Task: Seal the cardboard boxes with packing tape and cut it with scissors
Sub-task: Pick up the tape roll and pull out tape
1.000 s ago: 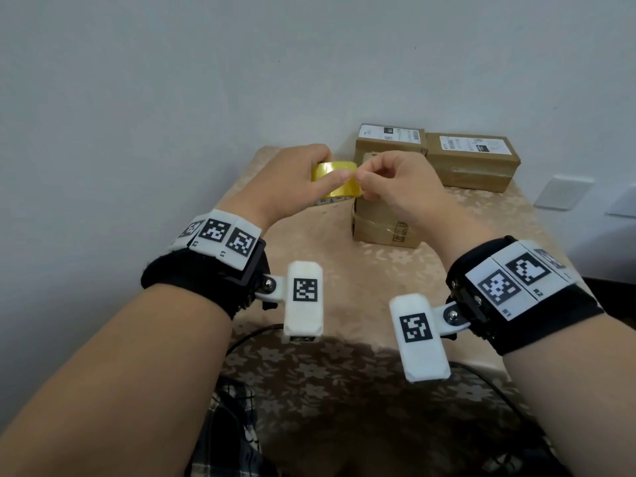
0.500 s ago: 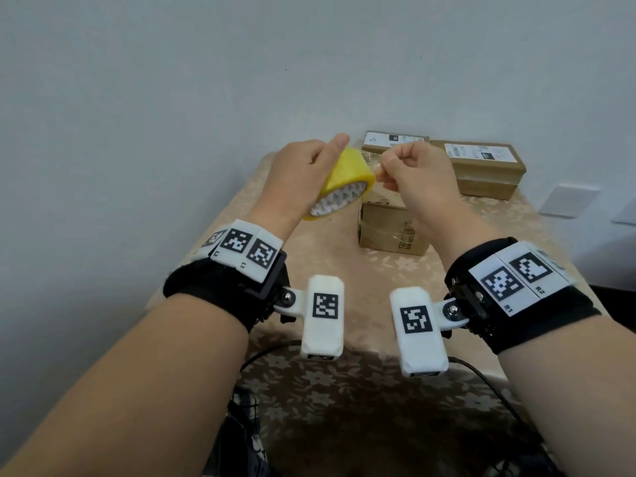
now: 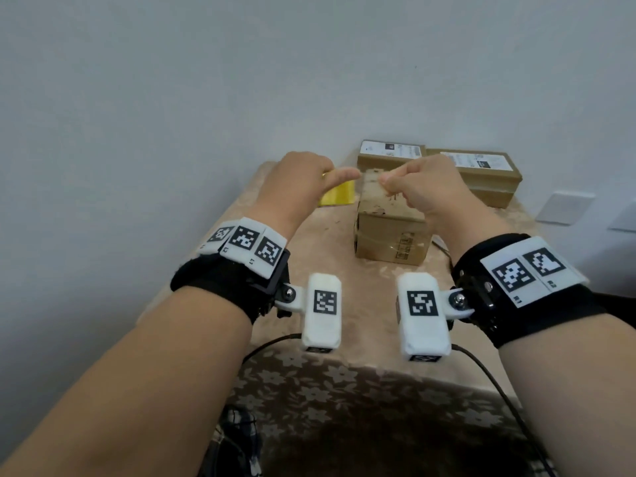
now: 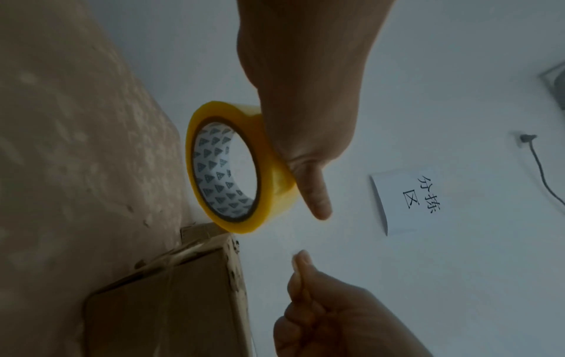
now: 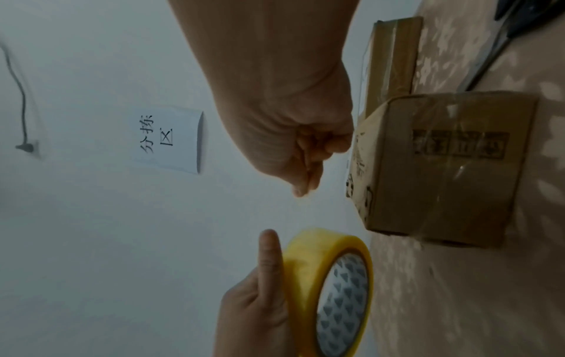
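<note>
My left hand (image 3: 330, 180) grips a yellow roll of packing tape (image 3: 339, 194) just left of a small cardboard box (image 3: 389, 228) standing mid-table. The thumb (image 4: 318, 207) lies along the roll (image 4: 275, 169), and the other fingers are hidden behind it. My right hand (image 3: 387, 179) hovers over the box top, thumb and forefinger pinched (image 5: 302, 186) on the tape's free end. The clear strip between the hands barely shows. From the right wrist the roll (image 5: 308, 256) sits beside the box (image 5: 443, 169), which has clear tape across its side. Dark scissors (image 5: 501, 41) lie on the table behind the box.
Two labelled cardboard boxes (image 3: 392, 156) (image 3: 478, 170) stand against the back wall. A wall runs close along the table's left edge. A paper sign (image 4: 406, 200) hangs on the wall. A patterned tablecloth (image 3: 327, 242) covers the table, with bare cloth in front of the box.
Both hands have dropped lower towards the box. The roll went left and down while the right hand stayed over the box, opening a gap between them.
</note>
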Available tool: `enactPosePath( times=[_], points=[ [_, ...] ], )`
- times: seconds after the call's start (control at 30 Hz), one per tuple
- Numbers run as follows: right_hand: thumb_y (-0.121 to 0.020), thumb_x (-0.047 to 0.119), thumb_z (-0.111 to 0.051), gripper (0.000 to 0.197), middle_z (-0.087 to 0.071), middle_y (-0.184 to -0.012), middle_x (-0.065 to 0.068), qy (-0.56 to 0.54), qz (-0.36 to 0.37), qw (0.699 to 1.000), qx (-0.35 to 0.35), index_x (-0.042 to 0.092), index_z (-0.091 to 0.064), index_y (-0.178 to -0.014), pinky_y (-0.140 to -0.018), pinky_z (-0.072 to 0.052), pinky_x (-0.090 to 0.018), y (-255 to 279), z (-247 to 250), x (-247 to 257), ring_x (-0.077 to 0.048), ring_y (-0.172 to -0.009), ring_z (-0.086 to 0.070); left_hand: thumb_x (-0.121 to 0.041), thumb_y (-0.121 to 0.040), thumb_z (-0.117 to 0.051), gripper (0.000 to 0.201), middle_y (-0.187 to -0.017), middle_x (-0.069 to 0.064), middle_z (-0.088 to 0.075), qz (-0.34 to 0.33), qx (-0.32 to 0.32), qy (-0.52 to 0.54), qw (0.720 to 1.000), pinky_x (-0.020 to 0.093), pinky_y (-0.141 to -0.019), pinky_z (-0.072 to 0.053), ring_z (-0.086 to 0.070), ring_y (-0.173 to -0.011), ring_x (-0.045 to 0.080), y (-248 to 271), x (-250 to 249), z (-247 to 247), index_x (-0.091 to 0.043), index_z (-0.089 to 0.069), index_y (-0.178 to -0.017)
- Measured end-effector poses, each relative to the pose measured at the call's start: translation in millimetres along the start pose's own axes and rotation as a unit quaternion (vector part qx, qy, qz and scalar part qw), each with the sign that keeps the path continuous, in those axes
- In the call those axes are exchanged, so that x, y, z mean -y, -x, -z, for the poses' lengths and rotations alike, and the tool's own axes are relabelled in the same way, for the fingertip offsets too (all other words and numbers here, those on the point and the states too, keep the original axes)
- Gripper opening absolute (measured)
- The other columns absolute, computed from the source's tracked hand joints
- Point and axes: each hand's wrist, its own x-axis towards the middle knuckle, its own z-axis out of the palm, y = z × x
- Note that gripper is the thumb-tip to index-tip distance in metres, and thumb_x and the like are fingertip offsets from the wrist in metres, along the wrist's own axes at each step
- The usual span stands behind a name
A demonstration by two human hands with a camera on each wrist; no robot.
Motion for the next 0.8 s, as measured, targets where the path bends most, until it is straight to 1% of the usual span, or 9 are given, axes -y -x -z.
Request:
enactPosePath(
  times=[0.03, 0.13, 0.2, 0.23, 0.27, 0.33, 0.43, 0.63, 0.8],
  points=[
    [-0.086, 0.010, -0.068, 0.014, -0.070, -0.094, -0.004, 0.010, -0.001, 1.000, -0.005, -0.003, -0.070, -0.081, -0.076, -0.045, -0.022, -2, 2, 0, 0.001, -0.069, -0.050, -0.060, -0.089, -0.042, 0.062, -0.052, 0.004, -0.039, 0.003, 0.011, -0.032, 0.999, 0.039, -0.061, -0.032, -0.041, -0.059, 0.023, -2, -1, -2, -0.009, -0.039, -0.054],
    [-0.088, 0.009, -0.064, 0.019, -0.070, -0.093, -0.008, 0.079, 0.005, 0.997, -0.007, -0.010, -0.069, -0.091, -0.050, -0.036, -0.008, -5, 4, -2, 0.004, -0.071, -0.052, -0.055, -0.094, -0.038, 0.060, -0.053, 0.004, -0.037, 0.037, 0.054, -0.095, 0.993, 0.034, -0.060, -0.031, -0.041, -0.057, 0.023, -8, 1, -9, -0.012, -0.034, -0.052],
    [-0.088, 0.010, -0.064, 0.025, -0.070, -0.101, -0.017, 0.124, -0.004, 0.992, -0.018, -0.014, -0.066, -0.096, -0.044, -0.039, -0.006, -9, 3, -8, -0.008, -0.083, -0.062, -0.055, -0.096, -0.033, 0.061, -0.054, 0.005, -0.038, 0.031, 0.086, -0.130, 0.987, 0.034, -0.062, -0.035, -0.044, -0.059, 0.025, -14, 1, -16, -0.012, -0.032, -0.053],
    [-0.087, 0.012, -0.066, 0.026, -0.069, -0.105, -0.019, 0.135, -0.012, 0.990, -0.024, -0.014, -0.067, -0.095, -0.048, -0.042, -0.011, -11, 3, -12, -0.018, -0.092, -0.064, -0.054, -0.096, -0.030, 0.061, -0.055, 0.004, -0.038, 0.018, 0.100, -0.157, 0.982, 0.033, -0.060, -0.035, -0.045, -0.058, 0.025, -18, 0, -19, -0.011, -0.032, -0.053],
    [-0.087, 0.014, -0.068, 0.025, -0.070, -0.104, -0.016, 0.140, -0.020, 0.990, -0.027, -0.010, -0.069, -0.092, -0.053, -0.043, -0.016, -14, 4, -14, -0.022, -0.097, -0.065, -0.053, -0.097, -0.029, 0.061, -0.055, 0.004, -0.038, 0.007, 0.105, -0.174, 0.979, 0.032, -0.057, -0.034, -0.043, -0.055, 0.024, -22, -3, -21, -0.011, -0.032, -0.053],
    [-0.086, 0.017, -0.070, 0.017, -0.070, -0.097, -0.006, 0.148, -0.034, 0.988, -0.032, 0.000, -0.071, -0.085, -0.064, -0.043, -0.021, -18, 5, -17, -0.017, -0.095, -0.062, -0.051, -0.098, -0.031, 0.061, -0.055, 0.003, -0.039, -0.003, 0.109, -0.189, 0.976, 0.031, -0.051, -0.028, -0.039, -0.050, 0.018, -29, -9, -22, -0.011, -0.034, -0.053],
    [-0.086, 0.020, -0.070, 0.014, -0.068, -0.099, -0.005, 0.165, -0.042, 0.985, -0.042, 0.007, -0.072, -0.086, -0.077, -0.045, -0.027, -20, 6, -18, -0.018, -0.097, -0.059, -0.049, -0.098, -0.035, 0.059, -0.055, 0.002, -0.040, -0.020, 0.122, -0.220, 0.968, 0.029, -0.047, -0.027, -0.038, -0.049, 0.016, -36, -16, -18, -0.010, -0.036, -0.053],
    [-0.089, 0.018, -0.066, 0.015, -0.070, -0.099, -0.009, 0.200, -0.017, 0.978, -0.055, 0.006, -0.073, -0.089, -0.076, -0.046, -0.028, -16, 4, -23, -0.022, -0.098, -0.062, -0.049, -0.099, -0.033, 0.058, -0.057, 0.002, -0.041, -0.032, 0.169, -0.263, 0.949, 0.026, -0.046, -0.028, -0.038, -0.050, 0.015, -36, -24, -16, -0.010, -0.037, -0.055],
    [-0.089, 0.016, -0.066, 0.017, -0.071, -0.096, -0.008, 0.213, -0.006, 0.976, -0.045, 0.001, -0.073, -0.085, -0.077, -0.049, -0.030, -15, 4, -27, -0.021, -0.096, -0.063, -0.046, -0.100, -0.031, 0.054, -0.062, 0.000, -0.043, -0.017, 0.176, -0.283, 0.943, 0.025, -0.045, -0.026, -0.039, -0.052, 0.012, -30, -32, -15, -0.012, -0.038, -0.059]
  ],
)
